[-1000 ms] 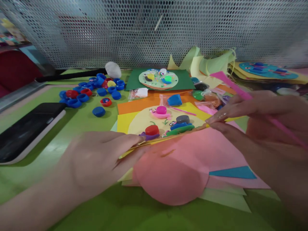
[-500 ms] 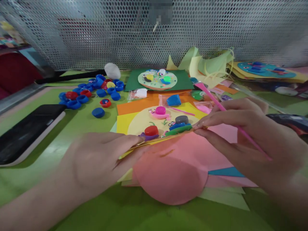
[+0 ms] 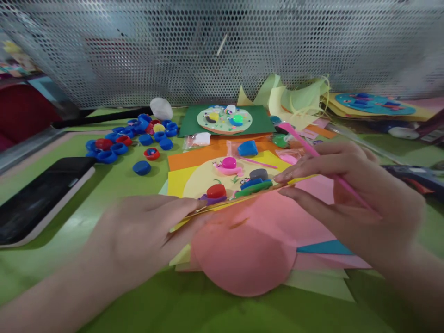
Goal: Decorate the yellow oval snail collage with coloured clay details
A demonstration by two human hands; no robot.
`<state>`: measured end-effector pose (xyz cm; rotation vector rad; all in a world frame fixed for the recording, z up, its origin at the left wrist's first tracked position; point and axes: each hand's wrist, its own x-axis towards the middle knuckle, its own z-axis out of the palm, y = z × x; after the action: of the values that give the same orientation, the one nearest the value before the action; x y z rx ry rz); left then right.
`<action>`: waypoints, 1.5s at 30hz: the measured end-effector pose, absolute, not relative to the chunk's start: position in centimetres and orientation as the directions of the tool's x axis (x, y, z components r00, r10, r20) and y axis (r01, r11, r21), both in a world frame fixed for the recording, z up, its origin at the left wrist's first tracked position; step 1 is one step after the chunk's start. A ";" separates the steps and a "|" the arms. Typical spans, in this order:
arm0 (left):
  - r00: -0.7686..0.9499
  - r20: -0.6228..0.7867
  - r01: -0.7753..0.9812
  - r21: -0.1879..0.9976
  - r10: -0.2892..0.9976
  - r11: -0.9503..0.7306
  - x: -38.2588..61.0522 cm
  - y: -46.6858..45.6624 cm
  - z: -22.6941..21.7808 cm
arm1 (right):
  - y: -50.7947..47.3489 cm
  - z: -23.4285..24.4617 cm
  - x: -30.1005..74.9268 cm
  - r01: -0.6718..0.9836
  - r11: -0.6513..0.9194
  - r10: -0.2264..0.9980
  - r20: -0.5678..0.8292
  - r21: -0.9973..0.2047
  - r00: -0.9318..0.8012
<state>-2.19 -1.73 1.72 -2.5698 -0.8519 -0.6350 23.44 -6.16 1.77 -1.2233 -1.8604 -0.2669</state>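
My left hand [image 3: 135, 236] pinches the near left edge of a yellow card [image 3: 176, 180] that carries a cream paper disc [image 3: 196, 178], the near edge raised. Clay snails with bottle-cap shells sit on the disc: one with a red cap [image 3: 216, 191], one pink [image 3: 229, 163], and a blue one with a grey cap [image 3: 258, 174] beside a green clay strip [image 3: 255, 188]. A thin pink clay tool [image 3: 301, 138] is held slantwise in my right hand [image 3: 364, 194]. That hand's thumb and fingertips are slightly apart at the card's near right edge.
Pink paper with a rounded end [image 3: 246, 259] lies below the card. Bottle caps [image 3: 118, 148] and a phone [image 3: 45, 199] are on the left. Clay packets [image 3: 247, 148], a decorated disc on a green sheet [image 3: 187, 122] and paper scraps [image 3: 298, 104] lie behind. A perforated metal panel [image 3: 156, 51] rises beyond.
My right thumb and fingertips have parted slightly at the card's edge, with the pink tool still in that hand. My left hand keeps its hold. The view has shifted slightly.
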 end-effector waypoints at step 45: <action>0.520 0.167 0.851 -0.024 0.838 -0.524 -2.0 1.4 1.5 | -6.9 0.6 21.6 0.605 0.789 0.509 0.444 0.102 -0.738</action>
<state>-2.04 1.40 1.47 -2.6484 -1.4766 -0.2045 21.61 -6.94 0.63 -0.8421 -2.5831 -0.3371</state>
